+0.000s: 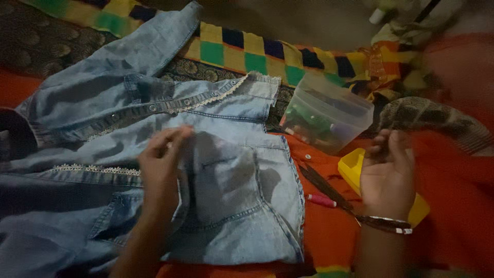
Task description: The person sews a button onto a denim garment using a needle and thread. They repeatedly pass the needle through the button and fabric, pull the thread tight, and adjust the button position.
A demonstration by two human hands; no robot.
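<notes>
A light blue denim shirt point(226, 170) with lace trim and snap buttons lies spread over an orange cloth point(329, 231). My left hand point(162, 167) rests on the shirt's front panel, fingertips pinched at the fabric near the placket. My right hand point(388, 172), a bangle on its wrist, hovers over a yellow lid point(351, 167), fingers curled; whether it holds anything small I cannot tell. Dark scissors point(324, 186) and a pink thread spool point(321, 200) lie between the shirt and the right hand.
A clear plastic tub point(329, 110) with threads and small items lies tipped behind the yellow lid. A checked yellow, green and blue blanket point(242, 49) runs along the back. A patterned dark cloth point(437, 118) lies at the right.
</notes>
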